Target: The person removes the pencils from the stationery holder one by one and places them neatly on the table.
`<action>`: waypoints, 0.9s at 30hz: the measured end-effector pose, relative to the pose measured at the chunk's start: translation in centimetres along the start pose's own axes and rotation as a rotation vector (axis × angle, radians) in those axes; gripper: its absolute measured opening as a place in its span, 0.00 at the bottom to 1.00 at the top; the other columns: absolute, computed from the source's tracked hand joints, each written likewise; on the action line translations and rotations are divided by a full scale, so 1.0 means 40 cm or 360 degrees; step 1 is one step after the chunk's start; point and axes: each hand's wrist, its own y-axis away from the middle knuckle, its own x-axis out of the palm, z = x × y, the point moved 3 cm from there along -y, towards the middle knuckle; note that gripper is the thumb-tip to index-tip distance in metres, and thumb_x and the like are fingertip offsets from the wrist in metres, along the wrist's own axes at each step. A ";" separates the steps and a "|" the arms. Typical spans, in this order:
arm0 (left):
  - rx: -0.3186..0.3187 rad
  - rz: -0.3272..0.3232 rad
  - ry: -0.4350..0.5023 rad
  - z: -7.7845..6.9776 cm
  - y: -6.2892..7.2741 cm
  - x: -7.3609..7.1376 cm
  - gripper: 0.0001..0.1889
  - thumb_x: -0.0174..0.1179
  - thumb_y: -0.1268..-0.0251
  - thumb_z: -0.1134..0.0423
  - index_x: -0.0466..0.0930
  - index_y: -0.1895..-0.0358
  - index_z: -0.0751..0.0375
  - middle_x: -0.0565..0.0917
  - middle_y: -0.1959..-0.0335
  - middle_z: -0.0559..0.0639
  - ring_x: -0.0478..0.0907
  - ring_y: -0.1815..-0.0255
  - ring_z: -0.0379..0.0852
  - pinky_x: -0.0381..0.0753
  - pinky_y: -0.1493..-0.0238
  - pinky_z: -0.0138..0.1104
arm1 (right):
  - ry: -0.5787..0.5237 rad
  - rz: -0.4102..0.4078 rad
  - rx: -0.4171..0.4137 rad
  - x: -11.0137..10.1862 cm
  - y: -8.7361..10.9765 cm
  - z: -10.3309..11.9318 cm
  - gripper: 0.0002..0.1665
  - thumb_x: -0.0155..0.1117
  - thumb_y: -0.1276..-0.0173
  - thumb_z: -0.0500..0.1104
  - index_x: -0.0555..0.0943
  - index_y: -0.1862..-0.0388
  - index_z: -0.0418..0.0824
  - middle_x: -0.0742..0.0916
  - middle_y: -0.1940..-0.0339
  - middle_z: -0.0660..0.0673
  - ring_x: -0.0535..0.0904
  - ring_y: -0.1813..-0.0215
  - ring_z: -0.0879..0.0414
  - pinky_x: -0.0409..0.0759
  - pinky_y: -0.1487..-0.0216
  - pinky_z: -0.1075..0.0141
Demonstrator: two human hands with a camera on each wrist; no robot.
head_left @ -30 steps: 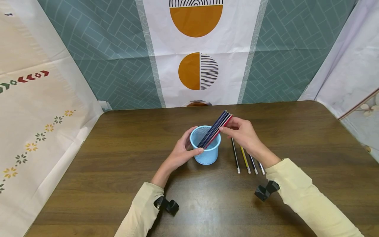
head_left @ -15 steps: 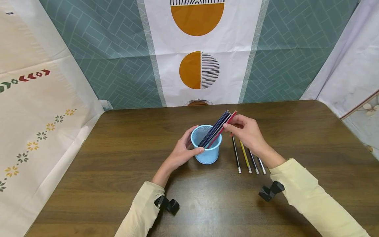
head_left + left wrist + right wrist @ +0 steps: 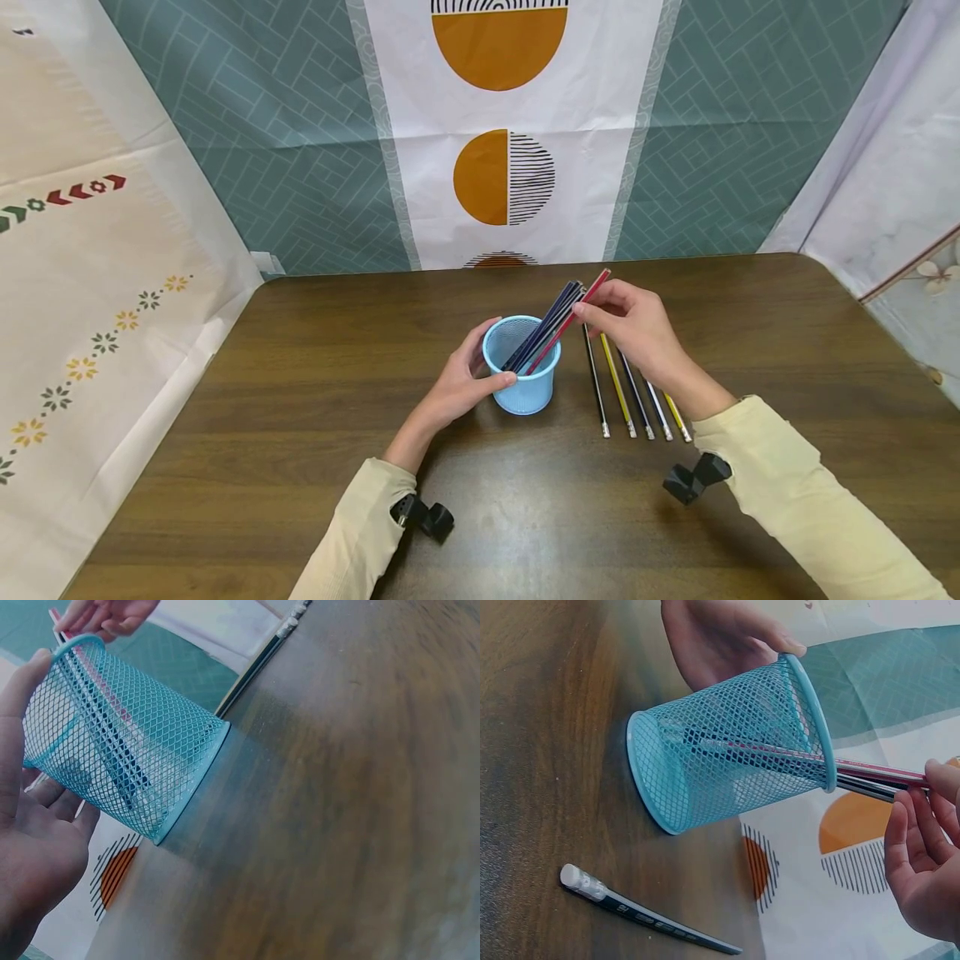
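A light-blue mesh pencil cup (image 3: 524, 395) stands upright on the wooden table, gripped by my left hand (image 3: 467, 379), thumb at the near rim and fingers round its left side. Dark pencils (image 3: 538, 335) lean out over the cup's right rim. Between thumb and fingertips my right hand (image 3: 636, 327) pinches the upper part of a red pencil (image 3: 877, 772), which slants into the cup beside the dark ones. Through the mesh, the left wrist view shows the dark pencils (image 3: 112, 750) reaching low inside the cup.
Right of the cup, several pencils lie side by side, eraser ends nearest me, among them a black pencil (image 3: 597, 383) and a yellow pencil (image 3: 618, 387). My right hand hides some of their far ends. A patterned cloth (image 3: 502, 183) hangs behind the table (image 3: 337, 350).
My right hand has drawn up and right, parting the red pencil from the dark bundle and raising its top end. Another yellow pencil shows in the row. The left hand and cup stay put.
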 end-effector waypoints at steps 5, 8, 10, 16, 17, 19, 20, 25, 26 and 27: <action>0.0007 0.0003 0.0004 -0.002 0.000 0.000 0.40 0.68 0.41 0.66 0.56 0.27 0.61 0.70 0.35 0.59 0.66 0.34 0.52 0.61 0.32 0.46 | -0.0034 -0.0022 -0.0014 -0.006 -0.001 0.009 0.14 0.67 0.34 0.41 0.78 0.60 0.29 0.86 0.68 0.49 0.81 0.69 0.53 0.82 0.65 0.68; -0.0001 0.0003 -0.0001 -0.003 0.000 0.000 0.39 0.67 0.41 0.68 0.56 0.27 0.61 0.70 0.35 0.60 0.66 0.34 0.52 0.61 0.32 0.46 | -0.0040 -0.0039 -0.0034 -0.009 -0.003 0.014 0.14 0.67 0.34 0.40 0.78 0.61 0.28 0.86 0.70 0.51 0.81 0.70 0.55 0.81 0.66 0.69; -0.0006 0.0004 -0.0002 -0.003 -0.001 0.001 0.39 0.66 0.40 0.71 0.56 0.27 0.62 0.69 0.35 0.60 0.66 0.34 0.53 0.61 0.32 0.46 | -0.0045 -0.0048 -0.0052 -0.011 -0.004 0.018 0.13 0.67 0.34 0.39 0.78 0.62 0.28 0.86 0.70 0.51 0.81 0.69 0.56 0.81 0.67 0.69; -0.0016 -0.0003 0.0003 -0.003 -0.001 0.001 0.39 0.64 0.41 0.74 0.56 0.27 0.64 0.69 0.35 0.62 0.65 0.33 0.55 0.60 0.31 0.46 | -0.0023 -0.0063 -0.0084 -0.026 -0.005 0.027 0.12 0.67 0.34 0.41 0.79 0.63 0.32 0.86 0.71 0.46 0.79 0.71 0.55 0.78 0.69 0.69; -0.0018 -0.0005 0.0004 -0.003 -0.001 0.001 0.39 0.64 0.41 0.74 0.56 0.27 0.64 0.69 0.35 0.62 0.65 0.33 0.54 0.60 0.31 0.46 | -0.0023 -0.0064 -0.0081 -0.028 -0.005 0.027 0.12 0.67 0.34 0.42 0.79 0.64 0.32 0.86 0.71 0.46 0.78 0.72 0.55 0.77 0.69 0.69; -0.0020 -0.0005 0.0009 -0.002 0.000 0.001 0.39 0.65 0.41 0.72 0.56 0.27 0.63 0.69 0.35 0.62 0.65 0.34 0.54 0.60 0.31 0.45 | -0.0041 -0.0062 -0.0078 -0.030 -0.005 0.029 0.12 0.68 0.34 0.42 0.79 0.64 0.33 0.87 0.72 0.47 0.78 0.73 0.56 0.77 0.69 0.69; -0.0019 -0.0006 0.0010 -0.002 0.000 0.001 0.40 0.66 0.41 0.71 0.56 0.27 0.63 0.69 0.35 0.61 0.65 0.34 0.53 0.60 0.32 0.45 | -0.0051 -0.0062 -0.0078 -0.031 -0.005 0.029 0.12 0.68 0.34 0.42 0.79 0.64 0.33 0.86 0.72 0.49 0.78 0.73 0.56 0.77 0.69 0.69; -0.0003 0.0001 0.0009 0.002 0.000 0.000 0.41 0.69 0.42 0.64 0.56 0.27 0.62 0.69 0.35 0.61 0.65 0.34 0.53 0.61 0.32 0.46 | -0.0047 -0.0069 -0.0111 -0.035 -0.004 0.037 0.13 0.67 0.34 0.41 0.79 0.61 0.31 0.86 0.70 0.51 0.81 0.71 0.56 0.80 0.68 0.69; -0.0003 0.0001 0.0006 0.002 0.000 0.000 0.41 0.69 0.42 0.63 0.56 0.27 0.62 0.69 0.34 0.60 0.65 0.34 0.53 0.61 0.32 0.46 | -0.0027 -0.0075 -0.0121 -0.037 -0.003 0.040 0.13 0.67 0.34 0.41 0.79 0.61 0.31 0.86 0.70 0.51 0.81 0.70 0.55 0.80 0.67 0.69; -0.0005 0.0001 0.0002 0.001 0.000 0.000 0.41 0.68 0.41 0.64 0.56 0.27 0.62 0.69 0.34 0.60 0.65 0.34 0.53 0.60 0.32 0.46 | -0.0013 -0.0081 -0.0127 -0.038 -0.002 0.044 0.13 0.67 0.33 0.41 0.79 0.60 0.30 0.86 0.69 0.51 0.82 0.70 0.55 0.80 0.67 0.69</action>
